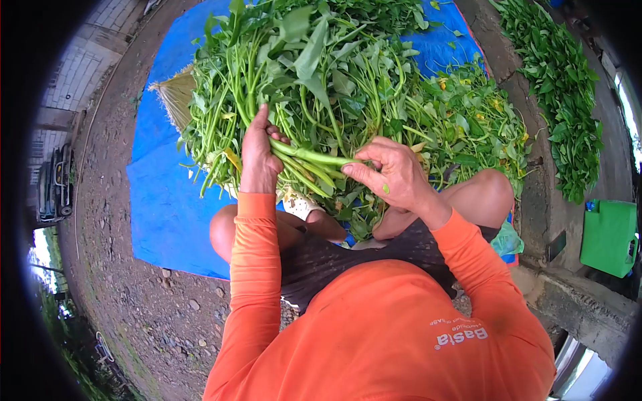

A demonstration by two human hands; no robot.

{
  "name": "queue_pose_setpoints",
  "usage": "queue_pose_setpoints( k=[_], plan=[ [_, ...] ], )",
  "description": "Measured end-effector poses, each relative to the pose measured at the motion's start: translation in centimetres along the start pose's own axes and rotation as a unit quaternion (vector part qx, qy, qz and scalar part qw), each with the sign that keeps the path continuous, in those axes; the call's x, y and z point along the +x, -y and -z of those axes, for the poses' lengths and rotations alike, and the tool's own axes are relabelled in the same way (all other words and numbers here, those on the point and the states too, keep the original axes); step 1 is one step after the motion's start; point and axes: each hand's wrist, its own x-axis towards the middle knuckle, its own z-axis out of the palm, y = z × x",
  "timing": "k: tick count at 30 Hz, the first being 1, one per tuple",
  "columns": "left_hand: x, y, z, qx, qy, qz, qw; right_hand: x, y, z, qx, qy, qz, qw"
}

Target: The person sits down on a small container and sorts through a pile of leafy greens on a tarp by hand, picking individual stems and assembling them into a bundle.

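Note:
My left hand [261,148] is wrapped round a bunch of green leafy stems [301,160], its thumb pointing up along them. The leaves of the bunch fan out above the hand. My right hand [394,170] pinches the end of one thick stem between thumb and fingers, to the right of the left hand. Beneath and beyond both hands lies a large heap of leafy greens [348,87] on a blue tarp [167,200]. Yellowed leaves and loose stems [468,127] lie at the heap's right side.
My crossed legs [481,197] border the heap. A woven sack [175,97] lies at its left. More greens [558,93] line the right, above a green container [607,237]. Stony ground [167,314] and a concrete ledge [582,301] flank me.

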Motion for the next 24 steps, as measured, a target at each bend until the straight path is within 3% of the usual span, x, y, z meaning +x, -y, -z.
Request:
queue_pose_setpoints(
  k=[2, 4, 5, 6, 7, 9, 11, 13, 15, 17, 20, 24],
  plan=[
    [0.3, -1.8, 1.8, 0.003, -0.036, -0.041, 0.998, -0.7, 0.3, 1.2, -0.011, 0.030, -0.013, 0.999],
    [1.6, -4.3, 4.0, -0.019, -0.048, -0.068, 0.996, -0.8, -1.6, 3.1, -0.005, -0.011, -0.034, 0.999],
    [1.7, -5.0, 5.1, -0.015, -0.046, -0.080, 0.996, 0.1, -4.0, 4.7, -0.108, -0.044, 0.027, 0.993],
    [1.5, -5.4, 5.5, -0.014, -0.072, -0.092, 0.993, 0.5, -4.9, 4.7, -0.361, -0.128, 0.031, 0.923],
    [1.4, -5.4, 5.7, -0.001, -0.090, -0.098, 0.991, 1.2, -7.4, 4.2, -0.492, -0.144, -0.029, 0.858],
    [1.5, -4.6, 5.7, 0.015, -0.118, -0.112, 0.987, 4.3, -11.0, 1.1, -0.269, -0.150, -0.065, 0.949],
    [1.9, -3.2, 5.9, 0.023, -0.109, -0.098, 0.989, 7.0, -13.5, -5.3, -0.020, -0.058, -0.155, 0.986],
    [2.3, -1.9, 5.7, 0.040, -0.109, -0.075, 0.990, 8.6, -14.0, -10.4, -0.084, 0.002, -0.229, 0.970],
    [2.3, -0.9, 5.7, 0.052, -0.093, -0.081, 0.991, 9.2, -15.2, -13.7, -0.119, -0.034, -0.219, 0.968],
    [2.1, -0.7, 5.5, 0.057, -0.108, -0.083, 0.989, 9.5, -16.5, -14.9, -0.053, -0.067, -0.212, 0.973],
    [2.0, -0.7, 5.6, 0.036, -0.106, -0.082, 0.990, 9.6, -15.9, -12.4, 0.041, -0.071, -0.193, 0.978],
    [2.4, 0.1, 5.1, 0.033, -0.099, -0.079, 0.991, 9.0, -12.1, -6.2, 0.199, -0.022, -0.303, 0.932]
  ],
)
